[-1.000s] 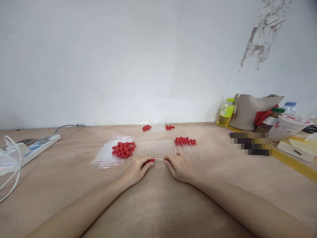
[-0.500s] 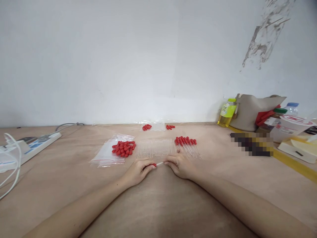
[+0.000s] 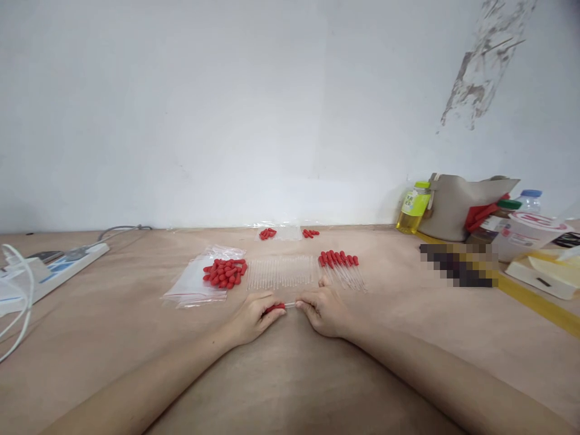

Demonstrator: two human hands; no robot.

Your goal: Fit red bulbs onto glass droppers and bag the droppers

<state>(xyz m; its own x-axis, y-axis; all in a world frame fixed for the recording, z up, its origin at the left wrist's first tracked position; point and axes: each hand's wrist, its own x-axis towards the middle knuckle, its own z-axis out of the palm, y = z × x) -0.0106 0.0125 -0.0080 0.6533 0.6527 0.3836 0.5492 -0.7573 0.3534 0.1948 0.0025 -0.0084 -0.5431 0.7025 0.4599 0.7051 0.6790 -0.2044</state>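
Observation:
My left hand (image 3: 254, 315) pinches a red rubber bulb (image 3: 274, 308) low over the brown table (image 3: 290, 374). My right hand (image 3: 324, 311) pinches a thin clear glass tube (image 3: 290, 305) whose end meets the bulb. Just beyond my hands lies a row of several clear glass tubes (image 3: 281, 272). To its left a pile of several red bulbs (image 3: 224, 272) rests on a clear plastic bag (image 3: 190, 285). To its right lie several droppers with red bulbs fitted (image 3: 339, 266).
More red bulbs and tubes (image 3: 283, 232) lie by the wall. A white power strip (image 3: 58, 269) with white cables sits at the left. At the right stand a yellow bottle (image 3: 413, 206), a beige bag (image 3: 457, 204), containers and a white box (image 3: 541, 275).
Both hands have drawn slightly nearer to me, and the tube end and bulb are now pressed closer together between them.

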